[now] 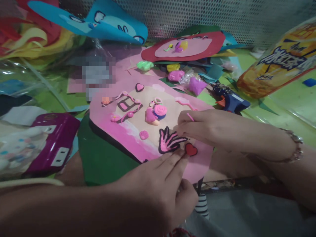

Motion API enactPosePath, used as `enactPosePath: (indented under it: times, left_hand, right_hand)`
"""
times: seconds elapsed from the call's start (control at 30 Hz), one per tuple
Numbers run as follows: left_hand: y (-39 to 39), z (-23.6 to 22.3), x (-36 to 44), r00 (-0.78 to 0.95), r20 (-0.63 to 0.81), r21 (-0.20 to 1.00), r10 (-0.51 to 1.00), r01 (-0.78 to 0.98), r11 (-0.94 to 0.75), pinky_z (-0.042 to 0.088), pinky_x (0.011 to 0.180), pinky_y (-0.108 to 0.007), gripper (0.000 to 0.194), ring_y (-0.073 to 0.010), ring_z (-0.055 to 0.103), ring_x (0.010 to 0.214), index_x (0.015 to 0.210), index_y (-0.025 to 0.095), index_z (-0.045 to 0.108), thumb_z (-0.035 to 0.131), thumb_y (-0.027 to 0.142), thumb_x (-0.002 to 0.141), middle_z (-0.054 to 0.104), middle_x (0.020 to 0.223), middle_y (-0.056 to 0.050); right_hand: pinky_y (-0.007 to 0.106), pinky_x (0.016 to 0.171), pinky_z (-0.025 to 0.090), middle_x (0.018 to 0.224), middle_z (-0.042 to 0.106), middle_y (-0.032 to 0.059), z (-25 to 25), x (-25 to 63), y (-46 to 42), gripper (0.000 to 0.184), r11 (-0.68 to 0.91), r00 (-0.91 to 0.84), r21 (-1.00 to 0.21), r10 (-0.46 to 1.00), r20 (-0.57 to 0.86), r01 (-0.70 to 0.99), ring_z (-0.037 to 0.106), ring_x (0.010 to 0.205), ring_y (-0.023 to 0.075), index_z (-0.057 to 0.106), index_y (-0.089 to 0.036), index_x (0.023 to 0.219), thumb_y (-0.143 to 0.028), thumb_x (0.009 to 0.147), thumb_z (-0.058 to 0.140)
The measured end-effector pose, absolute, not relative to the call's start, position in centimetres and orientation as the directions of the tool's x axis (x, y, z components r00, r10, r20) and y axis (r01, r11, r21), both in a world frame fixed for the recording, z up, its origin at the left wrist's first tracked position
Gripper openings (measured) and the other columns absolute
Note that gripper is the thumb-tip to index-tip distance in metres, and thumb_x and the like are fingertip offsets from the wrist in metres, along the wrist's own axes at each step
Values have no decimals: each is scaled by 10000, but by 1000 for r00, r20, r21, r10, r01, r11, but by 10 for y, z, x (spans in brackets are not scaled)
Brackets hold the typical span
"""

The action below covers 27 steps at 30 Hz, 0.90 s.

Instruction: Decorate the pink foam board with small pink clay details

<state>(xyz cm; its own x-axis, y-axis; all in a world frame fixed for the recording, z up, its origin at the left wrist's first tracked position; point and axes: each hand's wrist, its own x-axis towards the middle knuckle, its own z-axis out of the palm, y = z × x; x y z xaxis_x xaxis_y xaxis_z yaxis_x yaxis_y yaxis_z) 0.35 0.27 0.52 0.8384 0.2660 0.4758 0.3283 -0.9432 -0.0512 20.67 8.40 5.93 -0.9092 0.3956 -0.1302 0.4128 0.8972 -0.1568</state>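
Observation:
A pink paper board with pink and black clay shapes lies in the middle. Low on it is a pink branching clay shape with a black edge, beside a red clay heart. My left hand comes from the lower left, its fingers stretched out flat on the board just below the branching shape. At that shape's upper right, my right hand has its fingers pinched together. A thin pink clay strip sticks out over these fingers; their tips are partly hidden. A clay snail-like figure sits mid-board.
Green paper lies under the board. Behind are lumps of coloured clay, a dark blue tool and a red paper piece. A drink bottle stands right; a purple package lies left.

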Motion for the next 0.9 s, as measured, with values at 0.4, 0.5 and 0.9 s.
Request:
enactPosePath:
  times: [0.4, 0.5, 0.9]
  left_hand:
    - [3, 6, 1, 860, 445, -64, 249, 307, -949, 515, 910, -448, 87, -349, 615, 1051, 840, 64, 598, 514, 76, 819, 626, 1094, -283]
    - [3, 5, 0, 862, 440, -56, 252, 306, -950, 525, 900, -445, 103, -345, 624, 1037, 834, 63, 598, 496, 77, 827, 630, 1091, -280]
    - [4, 11, -1, 897, 369, -109, 243, 302, -947, 515, 913, -417, 152, -330, 605, 1080, 876, 75, 572, 422, 69, 850, 612, 1131, -279]
  right_hand:
    - [242, 605, 373, 963, 500, 73, 54, 213, 86, 197, 880, -897, -171, 434, -88, 442, 467, 681, 118, 524, -134, 952, -147, 967, 328]
    - [254, 692, 410, 1000, 530, 82, 53, 216, 87, 200, 848, -872, -225, 488, -21, 480, 512, 762, 132, 506, -137, 1018, -175, 980, 313]
    - [234, 616, 365, 778, 555, 26, 55, 209, 85, 112, 835, -846, -270, 521, 112, 479, 490, 689, 117, 542, -149, 860, -82, 857, 453]
